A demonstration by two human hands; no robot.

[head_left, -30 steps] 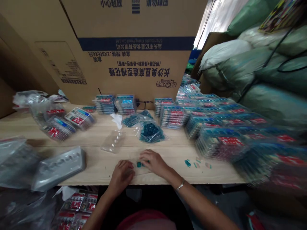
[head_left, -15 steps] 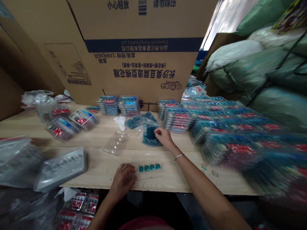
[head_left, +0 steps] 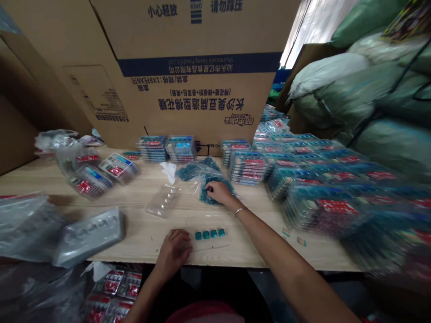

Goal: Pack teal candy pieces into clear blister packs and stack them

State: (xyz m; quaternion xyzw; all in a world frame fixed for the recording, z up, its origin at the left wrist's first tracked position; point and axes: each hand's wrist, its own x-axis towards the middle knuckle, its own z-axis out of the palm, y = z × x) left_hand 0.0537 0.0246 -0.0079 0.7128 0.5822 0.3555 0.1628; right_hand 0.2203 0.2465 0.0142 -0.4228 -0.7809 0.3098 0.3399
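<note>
A clear plastic blister tray (head_left: pixel 208 244) lies near the table's front edge, with several teal square pieces (head_left: pixel 213 233) in a row in it. My left hand (head_left: pixel 175 249) rests at the tray's left end, fingers curled round that edge. Farther back is an opened clear plastic bag (head_left: pixel 195 190) of teal pieces (head_left: pixel 205 197). My right hand (head_left: pixel 220 193) reaches over this bag, thumb and fingertips pinched together. Something small and dark shows at the fingertips, too small to name.
An empty clear tray (head_left: pixel 163 202) and white tissue (head_left: pixel 169 172) lie left of the bag. Nested trays (head_left: pixel 90 235) sit front left. Many filled packs (head_left: pixel 249 168) are stacked on the right. A large cardboard box (head_left: pixel 202 89) stands behind.
My right hand has moved left and slightly nearer over the bag of teal pieces. My left hand and the tray have stayed in place.
</note>
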